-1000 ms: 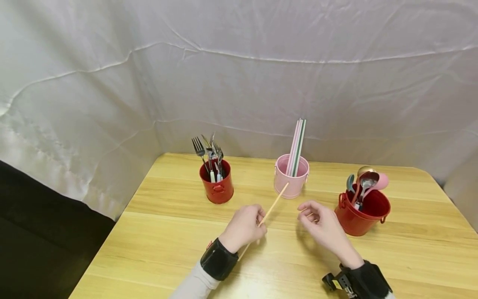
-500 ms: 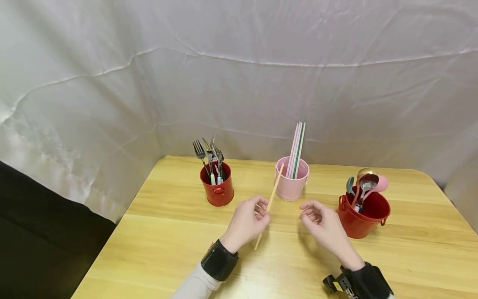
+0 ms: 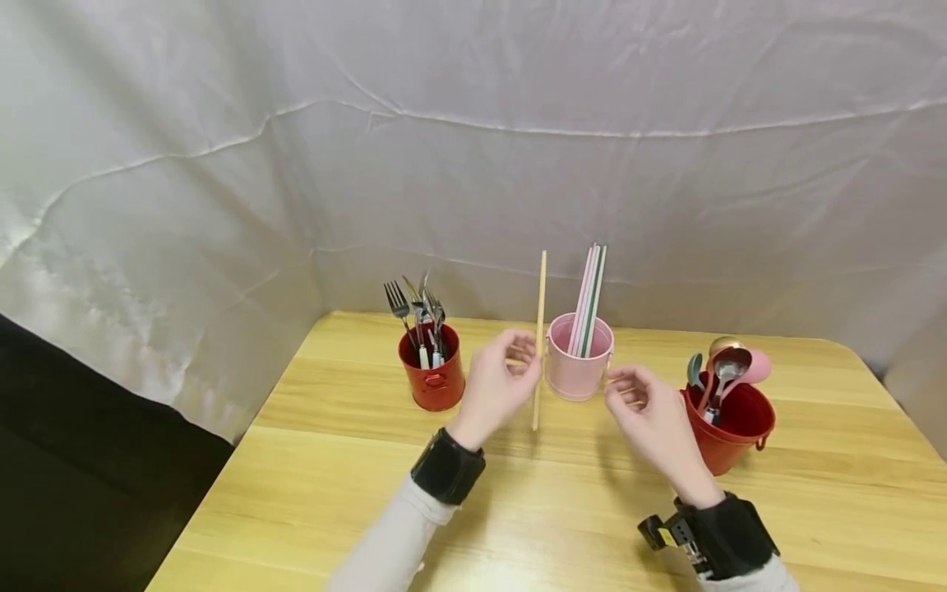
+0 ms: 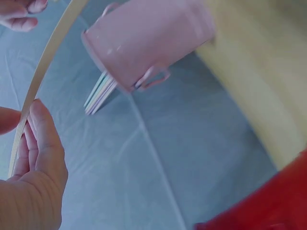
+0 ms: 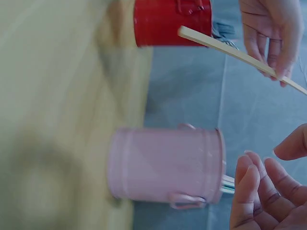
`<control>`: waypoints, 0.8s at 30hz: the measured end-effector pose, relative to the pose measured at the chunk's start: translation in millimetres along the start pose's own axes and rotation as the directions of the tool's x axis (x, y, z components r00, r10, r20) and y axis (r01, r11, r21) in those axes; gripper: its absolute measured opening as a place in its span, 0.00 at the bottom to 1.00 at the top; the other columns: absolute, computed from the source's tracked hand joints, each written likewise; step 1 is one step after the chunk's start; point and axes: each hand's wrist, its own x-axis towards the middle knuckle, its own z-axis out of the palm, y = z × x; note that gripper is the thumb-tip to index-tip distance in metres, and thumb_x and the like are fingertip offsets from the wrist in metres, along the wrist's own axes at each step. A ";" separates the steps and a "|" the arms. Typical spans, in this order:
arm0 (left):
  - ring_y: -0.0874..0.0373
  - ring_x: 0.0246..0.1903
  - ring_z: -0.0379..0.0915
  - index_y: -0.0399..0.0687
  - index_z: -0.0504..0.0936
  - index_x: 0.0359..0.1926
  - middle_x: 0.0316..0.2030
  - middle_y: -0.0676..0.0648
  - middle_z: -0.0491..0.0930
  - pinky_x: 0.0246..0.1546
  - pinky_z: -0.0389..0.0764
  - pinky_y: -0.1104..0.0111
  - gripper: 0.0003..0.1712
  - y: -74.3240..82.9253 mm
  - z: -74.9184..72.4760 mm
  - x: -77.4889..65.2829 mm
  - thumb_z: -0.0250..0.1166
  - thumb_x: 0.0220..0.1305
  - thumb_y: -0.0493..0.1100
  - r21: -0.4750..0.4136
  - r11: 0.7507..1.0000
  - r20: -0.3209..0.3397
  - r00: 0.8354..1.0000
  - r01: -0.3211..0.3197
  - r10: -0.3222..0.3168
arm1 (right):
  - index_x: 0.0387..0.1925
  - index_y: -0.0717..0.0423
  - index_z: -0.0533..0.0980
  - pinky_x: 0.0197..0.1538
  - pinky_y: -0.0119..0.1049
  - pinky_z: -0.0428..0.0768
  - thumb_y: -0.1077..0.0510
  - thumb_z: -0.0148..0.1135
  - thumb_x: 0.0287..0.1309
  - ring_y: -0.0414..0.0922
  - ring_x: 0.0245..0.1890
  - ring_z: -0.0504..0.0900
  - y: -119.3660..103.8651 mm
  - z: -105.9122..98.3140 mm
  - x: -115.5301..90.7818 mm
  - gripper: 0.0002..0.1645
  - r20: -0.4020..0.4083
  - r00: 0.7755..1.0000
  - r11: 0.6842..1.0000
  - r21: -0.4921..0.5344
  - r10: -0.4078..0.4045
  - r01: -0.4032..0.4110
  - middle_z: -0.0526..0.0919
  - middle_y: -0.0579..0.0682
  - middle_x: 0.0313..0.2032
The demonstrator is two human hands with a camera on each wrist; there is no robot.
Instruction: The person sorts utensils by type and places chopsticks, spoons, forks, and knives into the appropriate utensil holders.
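Observation:
My left hand [image 3: 494, 386] pinches a wooden chopstick [image 3: 541, 300] between thumb and fingertips. The chopstick stands nearly upright above the table, just left of the pink bucket [image 3: 575, 378]. In the left wrist view, thumb and forefinger meet on the chopstick [image 4: 41, 72]. Pink, white and green chopsticks [image 3: 588, 296] lean together inside that bucket. To the bucket's right, my right hand [image 3: 654, 423] hovers with loosely bent fingers and holds nothing; the right wrist view shows a gap between its thumb and fingertips.
A red bucket [image 3: 435, 393] of forks and knives stands at the left on the wooden table [image 3: 311, 493]. Another red bucket [image 3: 718, 452], holding spoons and a ladle-like utensil, is close beside my right hand. Grey cloth [image 3: 473, 181] hangs behind the table.
My left hand has moved forward, raising the chopstick and turning it from slanted to nearly upright beside the pink bucket. My right hand has shifted slightly forward.

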 end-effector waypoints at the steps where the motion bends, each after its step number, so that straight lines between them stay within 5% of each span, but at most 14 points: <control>1: 0.58 0.35 0.77 0.39 0.77 0.43 0.35 0.46 0.79 0.36 0.80 0.74 0.13 2.3 -0.2 7.4 0.62 0.55 0.32 0.004 1.000 -0.011 1.000 -0.016 0.016 | 0.41 0.59 0.77 0.34 0.29 0.79 0.62 0.57 0.59 0.44 0.32 0.79 -1.1 -2.1 4.2 0.09 -0.015 1.000 1.000 -0.021 -0.009 0.008 0.82 0.52 0.33; 8: 0.60 0.34 0.77 0.40 0.77 0.43 0.35 0.47 0.80 0.37 0.79 0.76 0.11 19.1 2.8 58.1 0.63 0.57 0.33 0.022 0.995 -0.065 0.993 -0.097 0.098 | 0.41 0.58 0.76 0.35 0.44 0.80 0.60 0.54 0.59 0.47 0.31 0.80 -7.9 -17.8 33.7 0.10 -0.079 0.994 0.986 -0.152 -0.078 0.066 0.82 0.53 0.32; 14: 0.59 0.33 0.78 0.38 0.77 0.42 0.34 0.45 0.80 0.37 0.79 0.78 0.11 24.7 17.7 88.9 0.62 0.57 0.32 0.024 0.991 -0.074 0.988 -0.134 0.135 | 0.39 0.56 0.75 0.34 0.43 0.76 0.59 0.52 0.58 0.47 0.30 0.80 -11.9 -24.6 45.1 0.09 -0.085 0.994 0.978 -0.200 -0.073 0.054 0.82 0.53 0.30; 19: 0.61 0.32 0.78 0.39 0.77 0.42 0.34 0.47 0.80 0.35 0.77 0.80 0.11 14.1 32.1 99.9 0.62 0.57 0.33 0.098 0.991 -0.049 0.994 -0.093 0.099 | 0.39 0.56 0.76 0.32 0.42 0.76 0.59 0.53 0.57 0.46 0.29 0.80 -12.0 -21.6 43.7 0.10 -0.074 0.995 0.978 -0.201 -0.074 0.057 0.82 0.52 0.30; 24: 0.64 0.31 0.77 0.41 0.78 0.42 0.33 0.49 0.80 0.34 0.76 0.81 0.11 -1.6 42.6 96.2 0.63 0.56 0.34 0.181 0.983 -0.008 0.999 -0.040 0.042 | 0.40 0.57 0.76 0.32 0.43 0.78 0.59 0.54 0.57 0.47 0.28 0.80 -7.5 -15.9 37.8 0.10 -0.051 0.996 0.976 -0.211 -0.072 0.059 0.82 0.53 0.30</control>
